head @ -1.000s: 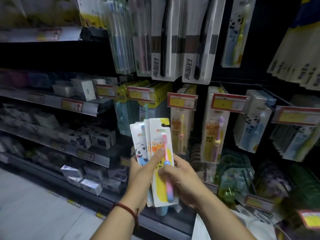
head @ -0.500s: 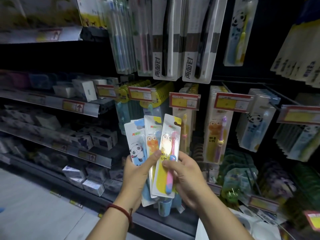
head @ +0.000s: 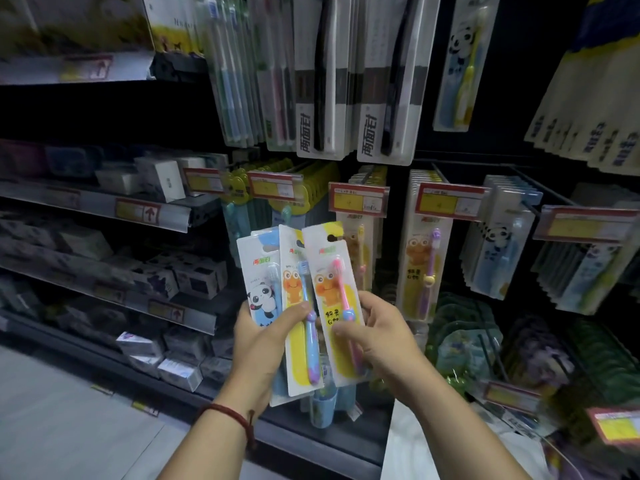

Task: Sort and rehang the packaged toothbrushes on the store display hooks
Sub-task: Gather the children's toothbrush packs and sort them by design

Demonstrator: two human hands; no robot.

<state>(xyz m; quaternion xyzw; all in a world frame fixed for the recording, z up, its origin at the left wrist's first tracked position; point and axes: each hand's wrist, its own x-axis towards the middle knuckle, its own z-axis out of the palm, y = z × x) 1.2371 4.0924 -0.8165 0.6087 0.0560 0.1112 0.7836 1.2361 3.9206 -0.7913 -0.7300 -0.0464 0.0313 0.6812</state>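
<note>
At about seven o'clock from the frame's centre, the left hand (head: 265, 344), a red cord on its wrist, clasps the panda pack (head: 260, 289) and the blue-brush frog pack (head: 301, 317), thumb pressed across their fronts. Just toward three o'clock, the right hand (head: 382, 336) pinches the pink-brush frog pack (head: 334, 292) between thumb and fingers, its left edge overlapping the blue-brush pack. Behind, from twelve to three o'clock, matching frog packs (head: 420, 268) and panda packs (head: 495, 251) hang on hooks under price tags (head: 446, 202).
</note>
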